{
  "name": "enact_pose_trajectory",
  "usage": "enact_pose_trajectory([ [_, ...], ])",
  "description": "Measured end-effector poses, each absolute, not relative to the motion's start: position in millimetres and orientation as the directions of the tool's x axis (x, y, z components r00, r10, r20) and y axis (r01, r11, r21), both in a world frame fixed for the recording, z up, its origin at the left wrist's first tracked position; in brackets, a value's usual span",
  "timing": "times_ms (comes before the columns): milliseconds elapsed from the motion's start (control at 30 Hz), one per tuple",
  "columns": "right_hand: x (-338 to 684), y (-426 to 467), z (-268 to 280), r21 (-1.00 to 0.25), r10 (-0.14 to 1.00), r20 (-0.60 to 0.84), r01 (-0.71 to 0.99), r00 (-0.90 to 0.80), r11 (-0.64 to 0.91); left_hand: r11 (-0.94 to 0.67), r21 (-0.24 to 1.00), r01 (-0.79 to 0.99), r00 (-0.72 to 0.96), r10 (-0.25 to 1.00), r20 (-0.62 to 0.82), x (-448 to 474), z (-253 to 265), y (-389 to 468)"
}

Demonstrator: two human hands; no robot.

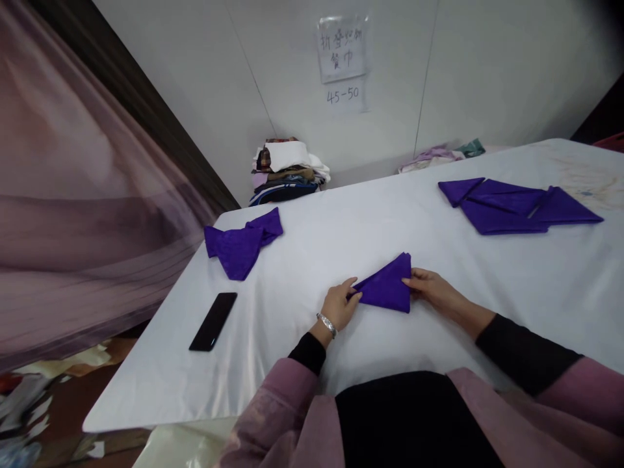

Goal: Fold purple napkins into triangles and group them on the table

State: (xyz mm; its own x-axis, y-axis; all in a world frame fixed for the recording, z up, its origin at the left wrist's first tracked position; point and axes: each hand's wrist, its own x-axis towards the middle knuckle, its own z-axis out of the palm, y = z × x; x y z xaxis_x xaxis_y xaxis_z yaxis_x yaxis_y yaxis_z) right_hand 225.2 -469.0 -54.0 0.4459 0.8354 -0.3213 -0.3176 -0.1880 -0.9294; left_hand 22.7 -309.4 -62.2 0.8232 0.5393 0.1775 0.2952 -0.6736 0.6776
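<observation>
Between my hands is a purple cloth napkin (pixel 387 286), folded into a narrow triangle just over the white tablecloth. My left hand (pixel 338 304), with a silver bracelet at the wrist, pinches its pointed left tip between thumb and fingers. On the wide right edge, my right hand (pixel 428 284) grips the cloth, thumb on top and fingers partly hidden behind it. Several folded purple napkins (pixel 511 207) lie together at the far right of the table. More purple cloth (pixel 238 250), loosely folded, rests near the left edge.
A black phone (pixel 213 322) lies on the white-covered table (pixel 312 240), at the left. Behind the table stand a pile of folded clothes (pixel 287 172) and some pastel cloth (pixel 436 156). Handwritten signs (pixel 342 52) hang on the wall. A mauve curtain (pixel 97 195) borders the left side.
</observation>
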Motion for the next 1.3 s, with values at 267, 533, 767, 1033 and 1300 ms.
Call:
enact_pose_trajectory([
  [267,236,-461,-56,-0.927,0.817,-0.369,-0.238,0.443,-0.289,-0.586,0.752,0.301,0.801,0.583,0.134,33,-70,-305],
  [533,241,-453,-47,-0.932,0.825,-0.363,-0.159,0.434,-0.327,-0.58,0.765,0.28,0.809,0.572,0.138,32,-69,-304],
  [767,249,-445,-46,-0.946,0.822,-0.321,-0.118,0.47,-0.302,-0.584,0.761,0.283,0.808,0.573,0.139,31,-67,-305],
  [1033,257,-444,-55,-0.955,0.8,-0.297,-0.18,0.521,-0.237,-0.632,0.714,0.3,0.771,0.602,0.209,27,-70,-305],
  [1300,262,-448,-56,-0.953,0.769,-0.301,-0.212,0.565,-0.217,-0.609,0.712,0.348,0.703,0.673,0.232,21,-73,-303],
])
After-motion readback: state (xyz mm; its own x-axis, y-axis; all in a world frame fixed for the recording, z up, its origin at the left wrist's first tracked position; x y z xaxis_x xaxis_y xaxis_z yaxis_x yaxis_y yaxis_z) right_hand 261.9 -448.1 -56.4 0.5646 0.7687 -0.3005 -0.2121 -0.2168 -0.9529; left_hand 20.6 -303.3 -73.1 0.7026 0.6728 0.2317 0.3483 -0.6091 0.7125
